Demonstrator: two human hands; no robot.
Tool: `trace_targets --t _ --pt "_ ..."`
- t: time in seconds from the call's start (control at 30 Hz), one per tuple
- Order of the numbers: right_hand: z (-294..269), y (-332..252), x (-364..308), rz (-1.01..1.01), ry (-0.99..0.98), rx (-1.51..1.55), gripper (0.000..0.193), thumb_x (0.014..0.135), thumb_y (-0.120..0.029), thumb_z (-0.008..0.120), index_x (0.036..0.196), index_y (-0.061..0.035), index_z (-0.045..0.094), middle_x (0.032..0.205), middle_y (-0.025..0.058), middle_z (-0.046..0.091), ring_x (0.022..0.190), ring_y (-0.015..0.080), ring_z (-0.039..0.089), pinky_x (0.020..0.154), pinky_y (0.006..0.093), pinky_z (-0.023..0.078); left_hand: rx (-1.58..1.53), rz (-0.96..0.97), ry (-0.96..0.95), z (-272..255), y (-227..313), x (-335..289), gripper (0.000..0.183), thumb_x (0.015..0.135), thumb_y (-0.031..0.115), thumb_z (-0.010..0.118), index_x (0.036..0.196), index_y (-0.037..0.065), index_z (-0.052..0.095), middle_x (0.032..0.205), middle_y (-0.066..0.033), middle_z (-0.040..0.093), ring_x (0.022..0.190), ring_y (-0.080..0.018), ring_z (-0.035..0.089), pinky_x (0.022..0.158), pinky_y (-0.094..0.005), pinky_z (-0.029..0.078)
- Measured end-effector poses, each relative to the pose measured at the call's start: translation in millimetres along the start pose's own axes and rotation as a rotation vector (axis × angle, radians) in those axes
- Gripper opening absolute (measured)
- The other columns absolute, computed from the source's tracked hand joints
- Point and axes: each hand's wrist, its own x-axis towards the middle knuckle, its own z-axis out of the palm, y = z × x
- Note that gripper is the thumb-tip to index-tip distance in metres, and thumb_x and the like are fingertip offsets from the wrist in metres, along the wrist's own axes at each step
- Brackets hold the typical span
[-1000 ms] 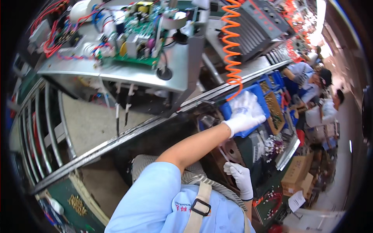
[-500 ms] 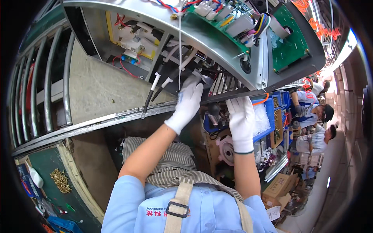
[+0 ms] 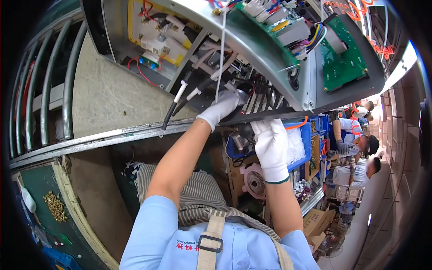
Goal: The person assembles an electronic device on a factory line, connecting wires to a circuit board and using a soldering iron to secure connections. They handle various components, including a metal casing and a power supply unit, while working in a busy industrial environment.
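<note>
An opened metal housing with wiring and boards rests on the bench in front of me. My left hand, in a white glove, reaches over its front edge into the lower bay. The fingers are bent beside a shiny silvery part, and their tips are mostly hidden. Two cables with white sleeves hang out left of that hand. My right hand, also gloved, is raised against the underside of the dark front rail. Its fingers look stretched out, with the tips partly behind the rail.
Green circuit boards sit on the housing's right side. A white cord hangs across the bay. Below stand a pink fan and a blue bin of white pieces. Brass fittings lie lower left. Co-workers are at right.
The view has shifted, so the housing sits a little further right. My left hand remains inside the bay by the silvery part. My right hand has dropped slightly along the rail.
</note>
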Motion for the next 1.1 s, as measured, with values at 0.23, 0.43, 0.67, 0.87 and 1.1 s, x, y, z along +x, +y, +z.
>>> trace_targets --t 0.23,0.43,0.67,0.87,1.1 --pt "-18 8 -2 0.093 -0.052 0.18 0.032 0.096 -0.019 0.058 0.122 0.0002 0.057 0.121 0.0135 0.063 0.116 0.0294 0.06 0.103 0.0486 0.046 -0.081 0.084 -0.085 0 -22 11 0.036 0.094 0.029 0.051 0.101 -0.003 0.067 0.098 -0.0197 0.071 0.089 -0.0245 0.065 0.083 -0.0375 0.049" --pt "-40 17 -21 0.251 -0.029 0.213 0.037 0.099 -0.024 0.056 0.126 0.0007 0.057 0.12 0.0153 0.066 0.107 0.0279 0.066 0.093 0.0415 0.053 -0.707 -0.24 -0.11 -6 21 -24 0.027 0.1 0.015 0.048 0.124 0.003 0.054 0.106 -0.0068 0.064 0.086 -0.0145 0.061 0.073 -0.0315 0.052" --pt "-101 3 -30 0.241 0.092 -0.24 0.038 0.1 -0.012 0.05 0.137 -0.0091 0.057 0.077 0.0027 0.067 0.062 0.0048 0.059 0.056 0.0223 0.048 -0.763 0.117 -0.147 -37 -70 0 0.028 0.094 0.012 0.06 0.12 0.004 0.057 0.108 -0.0079 0.065 0.08 -0.0202 0.058 0.076 -0.0358 0.055" --pt "-122 8 14 -0.297 0.069 -0.974 0.033 0.089 -0.016 0.057 0.12 -0.0107 0.064 0.072 0.0121 0.067 0.064 0.0305 0.066 0.057 0.0419 0.051 -0.604 0.129 0.016 -59 -30 -24 0.028 0.093 0.011 0.059 0.12 0.004 0.058 0.108 -0.0086 0.065 0.083 -0.0213 0.058 0.078 -0.0357 0.054" --pt "-118 -2 47 -0.196 -0.106 -1.074 0.037 0.086 -0.017 0.059 0.121 -0.0045 0.059 0.075 0.0085 0.069 0.069 0.0265 0.069 0.06 0.0411 0.051 -0.477 0.132 0.075 -57 2 -31 0.027 0.093 0.011 0.059 0.119 0.003 0.058 0.108 -0.0094 0.065 0.087 -0.0227 0.059 0.08 -0.0357 0.053"
